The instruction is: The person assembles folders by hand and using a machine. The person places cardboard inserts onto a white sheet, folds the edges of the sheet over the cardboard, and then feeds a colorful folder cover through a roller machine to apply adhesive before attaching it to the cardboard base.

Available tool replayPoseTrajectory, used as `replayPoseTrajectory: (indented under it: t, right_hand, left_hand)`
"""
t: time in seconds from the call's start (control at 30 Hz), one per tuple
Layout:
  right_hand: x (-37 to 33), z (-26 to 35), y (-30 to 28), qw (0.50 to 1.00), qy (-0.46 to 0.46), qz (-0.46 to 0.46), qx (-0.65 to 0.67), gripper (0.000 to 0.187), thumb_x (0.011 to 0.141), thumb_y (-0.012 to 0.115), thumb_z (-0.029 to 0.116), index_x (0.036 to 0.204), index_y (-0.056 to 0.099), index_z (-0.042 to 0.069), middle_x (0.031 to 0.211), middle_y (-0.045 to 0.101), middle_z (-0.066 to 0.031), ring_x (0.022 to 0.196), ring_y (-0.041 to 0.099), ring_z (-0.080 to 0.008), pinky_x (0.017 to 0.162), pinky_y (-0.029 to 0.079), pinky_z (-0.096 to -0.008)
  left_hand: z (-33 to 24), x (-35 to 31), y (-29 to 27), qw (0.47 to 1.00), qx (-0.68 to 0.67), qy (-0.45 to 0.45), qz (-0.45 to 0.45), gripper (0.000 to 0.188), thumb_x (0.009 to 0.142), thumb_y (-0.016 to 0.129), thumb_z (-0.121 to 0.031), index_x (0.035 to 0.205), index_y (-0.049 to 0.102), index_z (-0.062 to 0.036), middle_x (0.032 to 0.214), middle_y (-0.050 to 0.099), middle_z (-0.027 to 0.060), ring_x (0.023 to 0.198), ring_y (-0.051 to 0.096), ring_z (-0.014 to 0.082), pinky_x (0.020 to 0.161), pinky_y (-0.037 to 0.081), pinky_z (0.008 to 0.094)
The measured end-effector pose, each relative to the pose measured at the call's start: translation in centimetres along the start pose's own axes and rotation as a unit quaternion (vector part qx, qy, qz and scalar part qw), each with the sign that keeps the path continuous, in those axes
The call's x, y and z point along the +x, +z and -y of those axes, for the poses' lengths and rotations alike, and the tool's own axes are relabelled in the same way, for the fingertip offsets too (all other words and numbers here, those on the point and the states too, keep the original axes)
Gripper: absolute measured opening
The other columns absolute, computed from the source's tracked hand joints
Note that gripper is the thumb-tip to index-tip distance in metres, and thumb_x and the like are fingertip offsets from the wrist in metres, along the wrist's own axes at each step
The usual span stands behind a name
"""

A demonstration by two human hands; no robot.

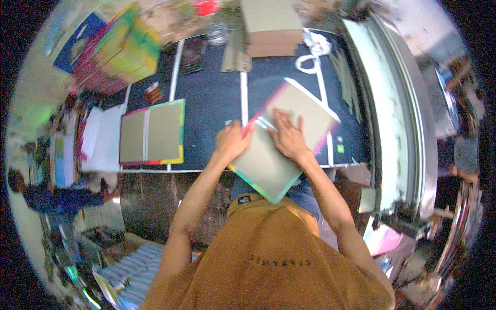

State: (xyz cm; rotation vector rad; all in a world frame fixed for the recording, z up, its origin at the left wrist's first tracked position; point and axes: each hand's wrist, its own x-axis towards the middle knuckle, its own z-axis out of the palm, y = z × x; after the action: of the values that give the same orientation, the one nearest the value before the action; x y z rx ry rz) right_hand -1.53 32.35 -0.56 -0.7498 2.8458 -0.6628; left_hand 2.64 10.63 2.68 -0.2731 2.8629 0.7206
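- Far left of both hands, a co-worker [62, 199] in dark clothing, an arm stretched toward the table.
- Left of the grip, past the open cover, white sheets [103, 137] lying on the dark tabletop [206, 88].
- Beyond the hands and well to their left, a tall stack of green, yellow and magenta printed pieces [129, 57].
- Nearer the left hand, yet apart from it, an open book cover [165, 134], two grey boards inside coloured edges.
- Left hand [232, 140]: at the pink edge of the slanted cover, fingers bent; blur hides whether they pinch it, so I cannot tell.
- Under and between the hands, the slanted grey-board cover [263, 165], its green-edged corner reaching past the table's near edge toward the shirt.
- Straight beyond the grip, a thick stack of grey boards [274, 44].
- Right hand [287, 133]: fingers apart, laid over the slanted cover's grey face, clasping nothing.
- Beyond the right hand, slightly right, a looped white bundle [319, 45].
- Well right of both hands, a long pale panel [385, 119].
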Motion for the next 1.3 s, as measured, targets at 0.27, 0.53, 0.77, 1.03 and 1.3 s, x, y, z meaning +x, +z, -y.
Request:
replayPoseTrajectory:
  t: [0.27, 0.53, 0.77, 1.03, 1.3]
  right_hand:
    - [3.4, -4.7, -3.8, 0.968, -0.015, 0.022, 0.248, 0.066, 0.099, 0.056, 0.053, 0.144, 0.055, 0.004, 0.149, 0.054, -0.0217, 0.138, 0.051, -0.0370, 0.120, 0.026, -0.0600]
    - [7.3, -9.5, -3.7, 0.979, 0.097, -0.112, -0.140, 0.109, 0.090, 0.054, 0.074, 0.163, 0.015, 0.002, 0.170, 0.018, -0.0174, 0.158, 0.016, -0.0336, 0.123, 0.019, -0.0593]
    - [9.1, -8.8, -2.0, 0.981, 0.059, -0.076, -0.171, 0.107, 0.092, 0.044, 0.076, 0.163, 0.016, 0.001, 0.171, 0.018, -0.0146, 0.159, 0.015, -0.0307, 0.126, 0.012, -0.0558]
    - [9.4, -10.4, -3.3, 0.979, 0.002, -0.088, -0.181, 0.099, 0.092, 0.048, 0.077, 0.160, 0.033, 0.006, 0.166, 0.034, -0.0116, 0.155, 0.027, -0.0308, 0.123, 0.021, -0.0574]
    - [12.7, -13.3, -4.7, 0.961, -0.135, -0.203, -0.130, 0.058, 0.088, 0.068, 0.061, 0.112, 0.079, 0.009, 0.129, 0.071, -0.0073, 0.121, 0.062, -0.0281, 0.100, 0.047, -0.0473]
  left_hand:
    - [-0.3, -4.7, 1.3, 0.993, -0.105, -0.039, -0.024, 0.060, 0.097, 0.060, -0.056, 0.108, 0.066, 0.0024, 0.121, 0.066, 0.0300, 0.113, 0.063, 0.0448, 0.093, 0.048, 0.0518]
    - [-1.5, 3.8, 7.4, 0.977, 0.077, -0.058, -0.190, 0.096, 0.100, 0.046, -0.059, 0.155, 0.021, 0.0158, 0.167, 0.013, 0.0320, 0.157, 0.008, 0.0438, 0.121, 0.010, 0.0684]
    - [-1.6, 3.4, 7.6, 0.978, 0.115, -0.064, -0.161, 0.099, 0.100, 0.044, -0.062, 0.156, 0.018, 0.0141, 0.168, 0.010, 0.0304, 0.158, 0.008, 0.0421, 0.119, 0.009, 0.0716]
    - [-0.6, 4.1, 5.7, 0.991, 0.074, 0.016, -0.108, 0.106, 0.096, 0.046, -0.067, 0.158, 0.014, 0.0124, 0.170, 0.009, 0.0249, 0.159, 0.005, 0.0374, 0.121, 0.005, 0.0693]
    - [4.4, 9.6, 5.4, 0.933, -0.051, 0.016, -0.356, 0.028, 0.091, 0.072, -0.033, 0.106, 0.069, -0.0100, 0.109, 0.063, 0.0139, 0.107, 0.056, 0.0370, 0.090, 0.043, 0.0535]
